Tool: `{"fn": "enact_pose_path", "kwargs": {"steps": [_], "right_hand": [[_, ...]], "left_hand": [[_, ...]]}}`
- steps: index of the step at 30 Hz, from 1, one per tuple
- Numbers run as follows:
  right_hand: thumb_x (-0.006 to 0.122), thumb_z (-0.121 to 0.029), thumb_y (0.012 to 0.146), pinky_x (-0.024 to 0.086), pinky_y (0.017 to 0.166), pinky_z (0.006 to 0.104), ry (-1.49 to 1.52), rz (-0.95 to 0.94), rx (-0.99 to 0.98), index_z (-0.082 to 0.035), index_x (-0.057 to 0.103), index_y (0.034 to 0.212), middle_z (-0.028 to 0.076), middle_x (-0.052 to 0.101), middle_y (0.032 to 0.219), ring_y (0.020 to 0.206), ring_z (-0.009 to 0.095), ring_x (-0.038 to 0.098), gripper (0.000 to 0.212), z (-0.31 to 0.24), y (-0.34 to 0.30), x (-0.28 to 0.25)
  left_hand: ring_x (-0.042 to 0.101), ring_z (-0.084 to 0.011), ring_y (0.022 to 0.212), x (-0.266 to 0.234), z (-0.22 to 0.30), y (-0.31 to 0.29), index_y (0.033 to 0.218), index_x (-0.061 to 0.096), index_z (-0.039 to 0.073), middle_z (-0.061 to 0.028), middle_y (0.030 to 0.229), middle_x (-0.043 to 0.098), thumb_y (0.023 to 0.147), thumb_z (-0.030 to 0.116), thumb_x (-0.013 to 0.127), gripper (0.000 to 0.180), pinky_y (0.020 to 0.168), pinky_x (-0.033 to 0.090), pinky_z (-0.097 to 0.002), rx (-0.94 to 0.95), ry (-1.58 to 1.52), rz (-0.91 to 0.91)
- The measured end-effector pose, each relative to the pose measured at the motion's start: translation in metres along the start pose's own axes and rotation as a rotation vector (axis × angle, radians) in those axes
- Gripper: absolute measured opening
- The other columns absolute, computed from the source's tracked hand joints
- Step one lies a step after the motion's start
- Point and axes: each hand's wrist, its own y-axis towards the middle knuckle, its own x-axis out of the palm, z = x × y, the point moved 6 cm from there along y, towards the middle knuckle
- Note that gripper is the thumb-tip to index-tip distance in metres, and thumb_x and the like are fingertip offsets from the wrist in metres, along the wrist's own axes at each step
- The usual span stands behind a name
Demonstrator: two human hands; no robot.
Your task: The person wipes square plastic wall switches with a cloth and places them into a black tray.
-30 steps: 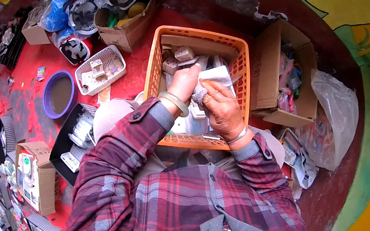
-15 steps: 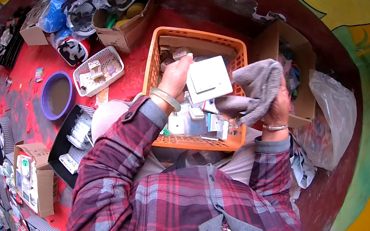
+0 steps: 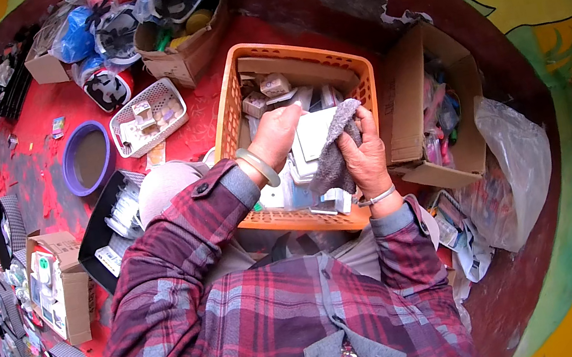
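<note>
Item logged by me from the head view: one long-sleeved plaid shirt, checked in dark red, maroon and grey-blue, with buttoned cuffs; I noted a dark button on the left cuff. Grey collar or lining showed at the neck edge. On the left hand (image 3: 277, 136) wrist I recorded a pale, smooth bangle; on the right hand (image 3: 366, 157) wrist, a thin silvery bracelet.

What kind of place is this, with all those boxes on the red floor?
Probably a small stall or shop selling electrical bits. An orange basket and cardboard boxes full of small parts sit on the floor. The left hand holds a white plate while the right hand presses a grey cloth against it.
</note>
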Motion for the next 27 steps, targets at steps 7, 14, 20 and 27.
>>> {"fn": "enact_pose_path", "kwargs": {"steps": [7, 14, 20, 27], "right_hand": [[0.048, -0.025, 0.096, 0.046, 0.079, 0.0279, -0.201, 0.184, 0.072, -0.002, 0.052, 0.115, 0.006, 0.062, 0.099, 0.09, 0.016, 0.058, 0.03, 0.004, 0.01, -0.021], [0.046, -0.02, 0.097, 0.049, 0.083, 0.0306, 0.718, 0.164, 0.264, -0.003, 0.054, 0.118, 0.007, 0.062, 0.106, 0.093, 0.017, 0.061, 0.028, 0.012, 0.019, -0.048], [0.053, -0.019, 0.094, 0.048, 0.082, 0.0251, 0.578, -0.048, 0.301, -0.004, 0.051, 0.121, 0.005, 0.06, 0.107, 0.095, 0.013, 0.057, 0.031, -0.008, 0.012, -0.02], [0.062, -0.021, 0.089, 0.043, 0.083, 0.0234, 0.417, -0.085, 0.31, -0.003, 0.047, 0.119, 0.002, 0.056, 0.105, 0.093, 0.009, 0.052, 0.038, 0.006, 0.004, -0.002]], "left_hand": [[0.059, -0.0121, 0.07, 0.006, -0.001, -0.002, 0.09, 0.062, -0.001, -0.0056, 0.08, 0.063, 0.094, 0.026, 0.045, 0.033, 0.066, 0.048, -0.0265, 0.061, 0.184, -0.041], [0.063, -0.0173, 0.073, 0.0, 0.017, 0.0, 0.09, 0.059, 0.001, -0.0083, 0.082, 0.063, 0.092, 0.028, 0.049, 0.028, 0.07, 0.052, -0.0306, -0.023, -0.172, -0.029], [0.061, -0.016, 0.073, -0.007, 0.026, -0.003, 0.091, 0.058, 0.001, -0.0071, 0.082, 0.062, 0.092, 0.028, 0.048, 0.029, 0.069, 0.051, -0.0298, 0.038, -0.142, 0.057], [0.059, -0.0113, 0.07, -0.007, 0.022, 0.0, 0.089, 0.063, -0.003, -0.0049, 0.079, 0.064, 0.095, 0.025, 0.043, 0.035, 0.066, 0.047, -0.0251, 0.25, 0.269, 0.012]]}}
